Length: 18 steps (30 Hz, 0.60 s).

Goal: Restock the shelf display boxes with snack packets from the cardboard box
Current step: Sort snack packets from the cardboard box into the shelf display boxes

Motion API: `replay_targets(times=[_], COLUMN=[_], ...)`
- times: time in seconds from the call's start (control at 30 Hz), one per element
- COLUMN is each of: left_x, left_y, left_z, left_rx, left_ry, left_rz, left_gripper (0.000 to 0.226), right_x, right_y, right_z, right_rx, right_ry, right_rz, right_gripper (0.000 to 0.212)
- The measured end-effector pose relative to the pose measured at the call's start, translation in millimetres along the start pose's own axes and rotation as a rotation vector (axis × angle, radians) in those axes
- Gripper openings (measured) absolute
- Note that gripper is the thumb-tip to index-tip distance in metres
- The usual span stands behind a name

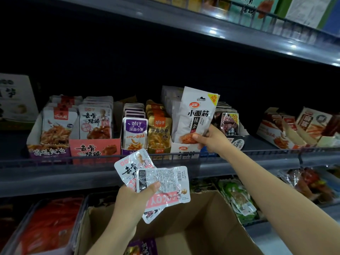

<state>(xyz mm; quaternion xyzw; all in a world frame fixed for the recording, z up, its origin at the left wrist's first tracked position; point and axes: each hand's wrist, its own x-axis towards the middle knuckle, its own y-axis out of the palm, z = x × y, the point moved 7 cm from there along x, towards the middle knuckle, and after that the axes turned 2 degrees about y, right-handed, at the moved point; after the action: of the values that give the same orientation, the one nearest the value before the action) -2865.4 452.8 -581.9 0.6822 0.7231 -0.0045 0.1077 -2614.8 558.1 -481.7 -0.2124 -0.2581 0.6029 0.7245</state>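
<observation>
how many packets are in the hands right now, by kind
white spicy-strip packet, gripped by the right hand: 1
pink-and-white packets, fanned in the left hand: at least 3, overlapping, so the exact count is unclear
total: at least 4

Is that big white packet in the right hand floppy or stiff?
Probably a bit stiff: the white packet stands upright though the right hand pinches only its bottom corner. It likely feels light, since that small grip holds it up. Its glossy film may be slippery.
</observation>
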Motion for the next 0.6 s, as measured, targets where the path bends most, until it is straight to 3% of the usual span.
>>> replay_targets(times=[0.13, 0.3, 0.4, 0.6], left_x=[-2, -3, -3, -3], left_y=[1, 2, 2, 1], left_z=[0, 0, 0, -1], left_rx=[0.017, 0.008, 0.017, 0.019], left_ry=[0.001, -0.001, -0.004, -0.002], left_rz=[-0.001, -0.003, -0.005, 0.004], left_gripper=[0.023, 0.022, 0.022, 0.023], right_x=[-4, -3, -3, 2], right_y=[-7, -23, -15, -6], right_z=[2, 17, 28, 31], right_rx=[0.004, 0.12, 0.173, 0.006], right_ry=[-0.001, -0.06, -0.08, -0.021], right_rz=[-0.015, -0.188, -0.115, -0.054], right_gripper=[0.045, 0.055, 0.036, 0.026])
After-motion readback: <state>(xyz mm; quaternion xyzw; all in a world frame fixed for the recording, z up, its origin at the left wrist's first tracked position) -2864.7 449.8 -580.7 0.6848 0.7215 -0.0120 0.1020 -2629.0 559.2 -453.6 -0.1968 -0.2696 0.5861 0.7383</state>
